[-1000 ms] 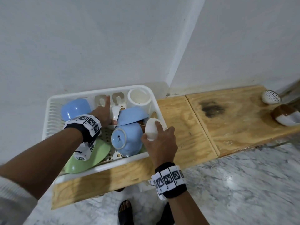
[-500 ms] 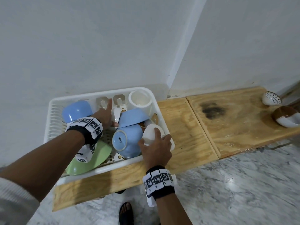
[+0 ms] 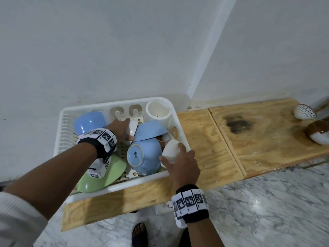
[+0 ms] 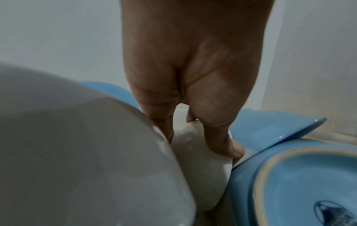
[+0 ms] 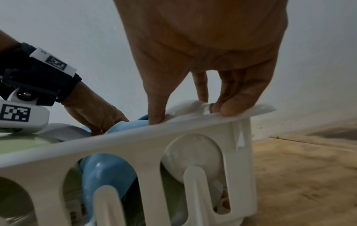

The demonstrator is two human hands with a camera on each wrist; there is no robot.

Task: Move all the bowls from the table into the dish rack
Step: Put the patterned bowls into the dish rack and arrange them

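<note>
Bowls crowd the white dish rack (image 3: pixel 179 129): the right hand (image 3: pixel 181 166) curls its fingers around a small white bowl (image 3: pixel 171 150) at the rack's right wall, beside a blue bowl (image 3: pixel 142 157) standing on edge. The left hand (image 3: pixel 119 129) pinches another white bowl (image 3: pixel 132 128) deeper in. Two patterned bowls (image 3: pixel 304 112) sit far right on the wooden table (image 3: pixel 267 139).

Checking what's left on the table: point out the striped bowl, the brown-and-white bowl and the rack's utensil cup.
striped bowl (image 3: pixel 304 111), head view, on its striped outer wall.
brown-and-white bowl (image 3: pixel 318 133), head view, on its brown upper wall.
utensil cup (image 3: pixel 158 115), head view, on its inner wall.
</note>
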